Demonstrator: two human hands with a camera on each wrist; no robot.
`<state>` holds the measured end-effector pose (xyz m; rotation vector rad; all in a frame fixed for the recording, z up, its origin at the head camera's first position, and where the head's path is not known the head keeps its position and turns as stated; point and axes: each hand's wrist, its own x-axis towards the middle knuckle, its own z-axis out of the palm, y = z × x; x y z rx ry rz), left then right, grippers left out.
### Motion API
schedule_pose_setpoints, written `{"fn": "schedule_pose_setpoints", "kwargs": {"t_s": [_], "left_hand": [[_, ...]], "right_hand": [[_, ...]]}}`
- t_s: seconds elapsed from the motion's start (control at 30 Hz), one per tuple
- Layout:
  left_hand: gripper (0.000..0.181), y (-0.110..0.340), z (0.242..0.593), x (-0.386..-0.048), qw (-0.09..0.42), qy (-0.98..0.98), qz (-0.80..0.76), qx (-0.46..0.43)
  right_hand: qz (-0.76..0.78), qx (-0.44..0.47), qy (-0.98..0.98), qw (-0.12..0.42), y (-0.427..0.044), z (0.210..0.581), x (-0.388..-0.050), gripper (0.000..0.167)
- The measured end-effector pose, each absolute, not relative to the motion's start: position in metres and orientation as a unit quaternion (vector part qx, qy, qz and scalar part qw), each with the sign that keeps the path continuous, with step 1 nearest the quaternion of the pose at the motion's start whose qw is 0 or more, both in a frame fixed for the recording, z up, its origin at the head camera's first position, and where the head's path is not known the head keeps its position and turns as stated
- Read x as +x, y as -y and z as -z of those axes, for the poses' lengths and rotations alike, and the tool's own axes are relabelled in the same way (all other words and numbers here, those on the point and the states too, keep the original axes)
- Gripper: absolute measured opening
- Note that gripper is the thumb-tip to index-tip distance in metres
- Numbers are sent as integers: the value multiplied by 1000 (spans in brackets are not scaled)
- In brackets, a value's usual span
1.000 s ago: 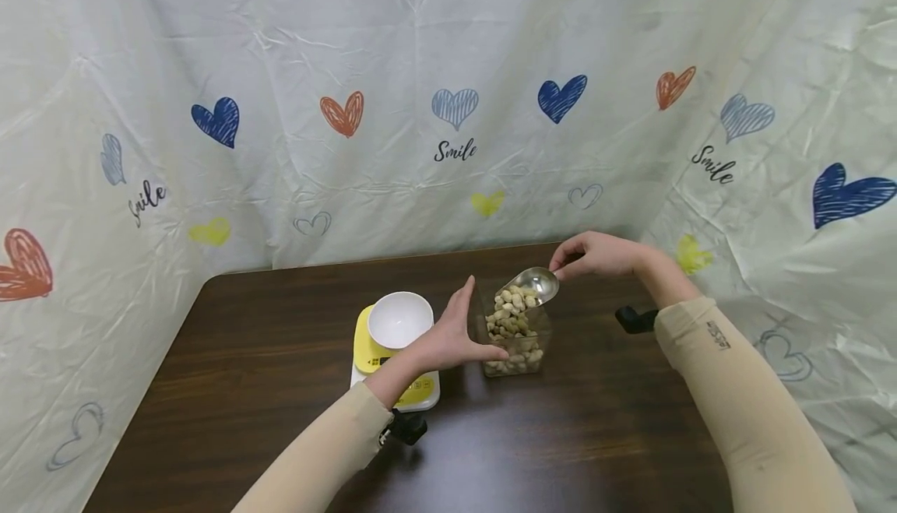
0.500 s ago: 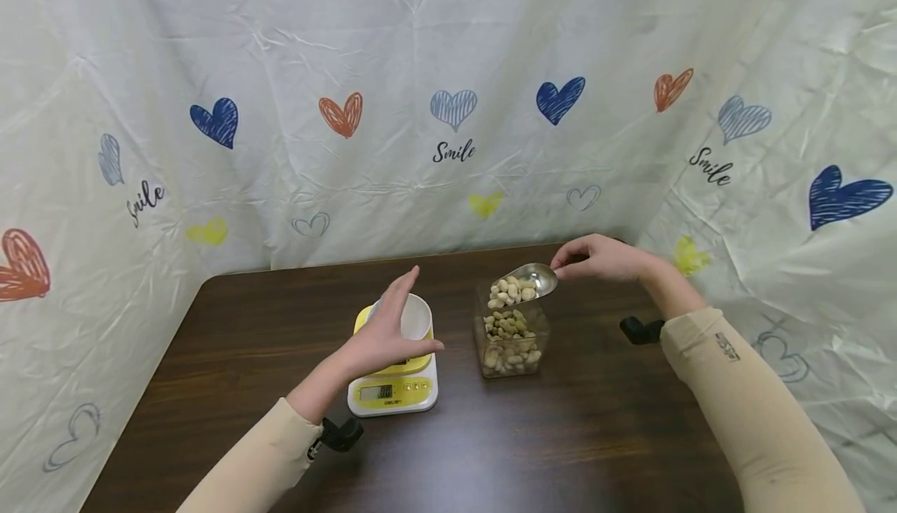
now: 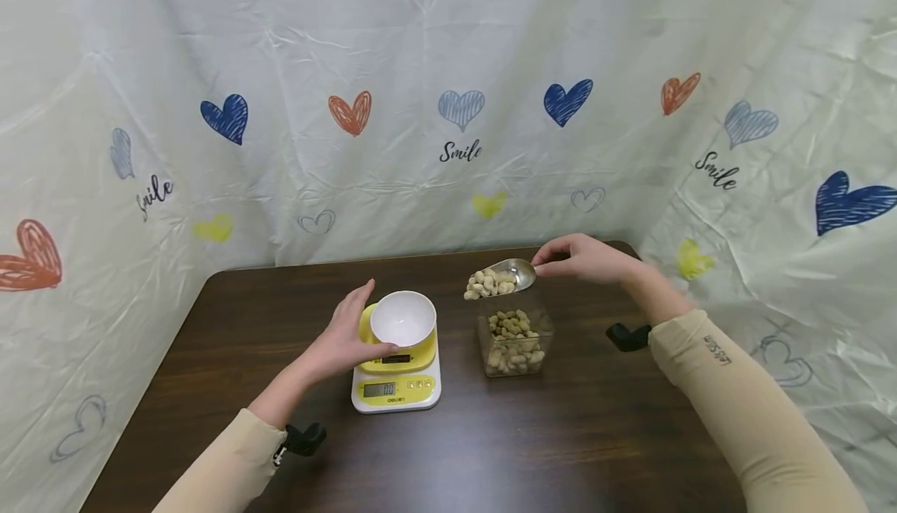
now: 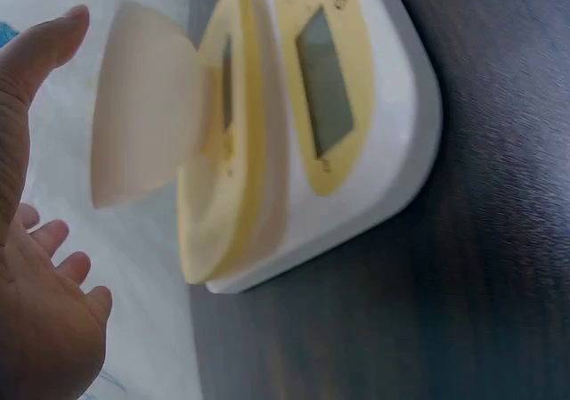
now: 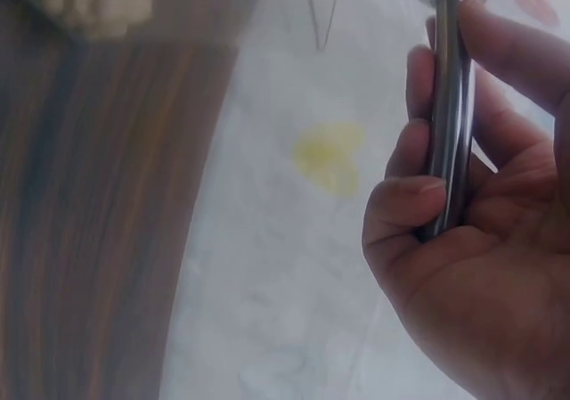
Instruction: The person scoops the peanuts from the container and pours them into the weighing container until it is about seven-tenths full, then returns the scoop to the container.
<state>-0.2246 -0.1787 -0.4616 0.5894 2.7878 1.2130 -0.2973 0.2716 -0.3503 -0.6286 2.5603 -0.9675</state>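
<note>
My right hand [image 3: 585, 258] grips the handle of a metal scoop [image 3: 520, 270], its fingers curled round it in the right wrist view. Peanuts in their shells [image 3: 488, 284] fill the scoop, which is held above and left of the rim of a clear square container [image 3: 516, 373]. More peanuts lie inside that container. My left hand [image 3: 342, 343] is spread, fingers and thumb apart, at the left side of a white bowl [image 3: 402, 318]; in the left wrist view a gap shows between them. The bowl stands on a yellow and white kitchen scale [image 3: 397, 393], whose display reads 0.0.
The dark wooden table [image 3: 532, 451] holds the scale at the left and the container to its right. A white curtain [image 3: 392, 186] printed with hearts hangs behind the table and along both sides.
My left hand has gone left from the peanut container to beside the bowl. My right hand has raised the loaded scoop out of the container and moved it left.
</note>
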Motion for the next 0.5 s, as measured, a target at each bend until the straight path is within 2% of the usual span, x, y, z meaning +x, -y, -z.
{"fn": "schedule_pose_setpoints", "kwargs": {"t_s": [0.3, 0.5], "left_hand": [[127, 173, 475, -232, 80, -902, -395, 157], [124, 169, 480, -237, 84, -903, -393, 151]], "right_hand": [[356, -226, -890, 170, -231, 352, -295, 29], [367, -214, -887, 182, -206, 350, -295, 27]]}}
